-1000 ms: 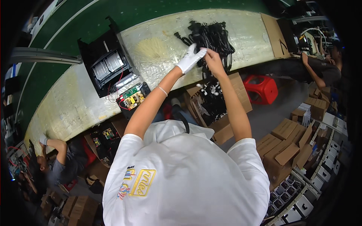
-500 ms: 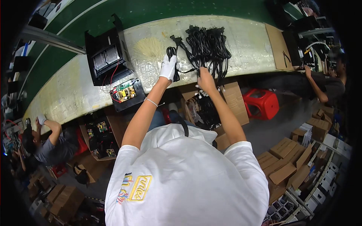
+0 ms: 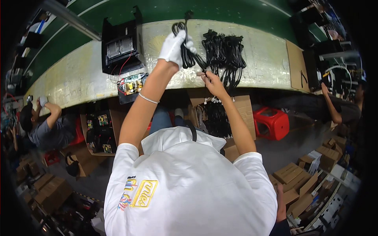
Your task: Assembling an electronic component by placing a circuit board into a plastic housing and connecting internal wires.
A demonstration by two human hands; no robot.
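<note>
A coiled black power cord (image 3: pixel 188 59) is in my left hand (image 3: pixel 172 49), which wears a white glove and closes around the coil above the bench. The plug end sticks up past the glove toward the far edge. My right hand (image 3: pixel 214 84) is mostly bare and pinches the lower end of the same cord near the bench's front edge. To the right of the coil lies a row of bundled black cords (image 3: pixel 224 51). A fan of thin cream-coloured strips (image 3: pixel 156 42) shows partly behind my left wrist.
Left on the bench (image 3: pixel 78 82) are a black metal housing (image 3: pixel 122 47) and a circuit board (image 3: pixel 132 83). Below the front edge is a carton (image 3: pixel 245 114) with more cords. A red stool (image 3: pixel 271 123) stands at right. Other people sit at both sides; another person's arm (image 3: pixel 280 202) shows behind me.
My left hand has lifted the coiled cord up and away from me, its plug end now pointing to the far side. My right hand keeps hold of the lower end, slightly shifted.
</note>
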